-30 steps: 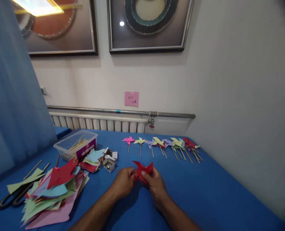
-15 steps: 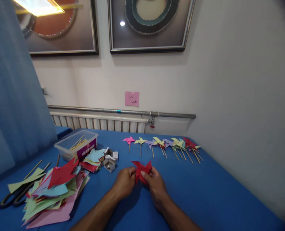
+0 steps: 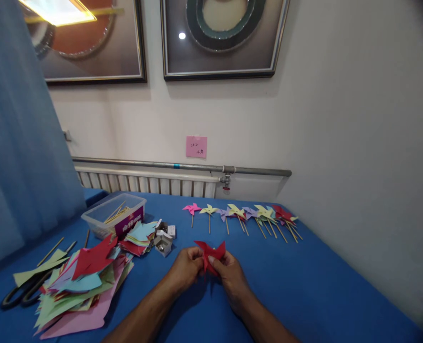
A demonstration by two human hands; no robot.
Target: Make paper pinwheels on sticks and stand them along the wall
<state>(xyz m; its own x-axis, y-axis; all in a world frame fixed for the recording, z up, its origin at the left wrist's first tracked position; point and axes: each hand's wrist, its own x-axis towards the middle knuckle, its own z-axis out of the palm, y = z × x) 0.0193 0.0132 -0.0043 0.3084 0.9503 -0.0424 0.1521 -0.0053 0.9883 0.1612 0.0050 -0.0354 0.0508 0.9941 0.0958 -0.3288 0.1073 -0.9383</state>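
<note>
Above the blue table, a red paper pinwheel (image 3: 212, 251) is held between my two hands, its pointed blades spread. My right hand (image 3: 232, 276) grips its right side, the thumb pressed near the centre and the fingers behind the paper. My left hand (image 3: 186, 267) pinches the left side with thumb and forefinger. Whether a pin or stick is in the left fingers is hidden. Just left of my hands stand small open white boxes (image 3: 163, 243) with shiny metal bits inside.
Finished pinwheels on sticks (image 3: 236, 211) lie in a row at the back right. A clear plastic tub (image 3: 100, 213) holds wooden sticks. Cut coloured paper (image 3: 78, 295) is heaped front left, over black-handled scissors (image 3: 28, 296). A smaller paper stack (image 3: 139, 236) lies beside the tub. Behind runs a radiator (image 3: 154, 183).
My hands stay nearly in place, both still on the red pinwheel. The fingers of my left hand have shifted slightly at its left edge.
</note>
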